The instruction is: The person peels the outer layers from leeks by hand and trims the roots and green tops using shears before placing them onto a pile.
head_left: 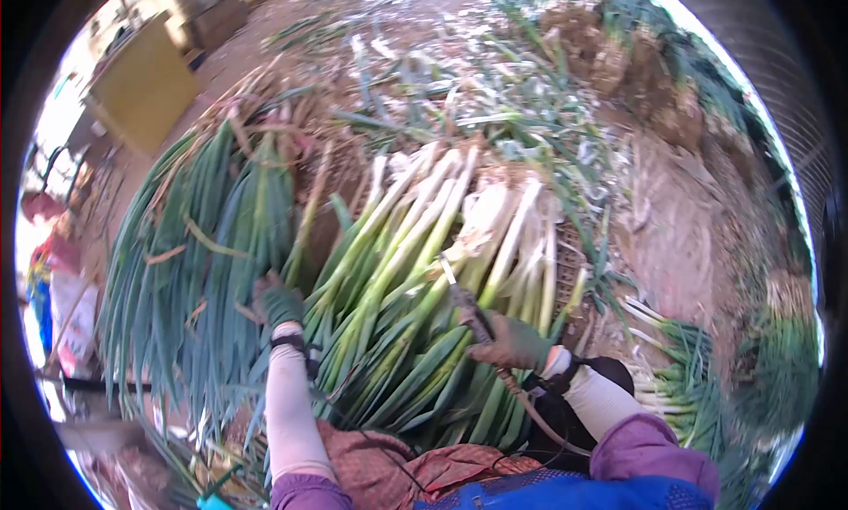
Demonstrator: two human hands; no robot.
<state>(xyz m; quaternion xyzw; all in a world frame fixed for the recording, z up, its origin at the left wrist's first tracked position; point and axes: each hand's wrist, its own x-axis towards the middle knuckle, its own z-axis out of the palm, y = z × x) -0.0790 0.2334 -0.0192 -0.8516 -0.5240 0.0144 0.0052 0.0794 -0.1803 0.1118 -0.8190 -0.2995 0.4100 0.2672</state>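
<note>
Peeled leeks with white stems (pixel 415 236) lie side by side in front of me, their green leaves toward my body. My right hand (pixel 512 340), in a green glove, is wrapped round a tool (pixel 470 311) with a thin metal nozzle and a hose running back from it. The nozzle tip is over the stems. My left hand (pixel 279 302), also gloved, is at the edge between these leeks and a pile of unpeeled leeks (pixel 203 236) on the left. Its fingers are blurred, and what they hold is unclear.
Leaf scraps (pixel 495 86) cover the ground ahead. A yellow panel (pixel 146 82) stands at the upper left. Bundled leeks (pixel 680 369) lie at the right, with another bunch (pixel 782 360) farther right. Bags (pixel 71 307) are at the far left.
</note>
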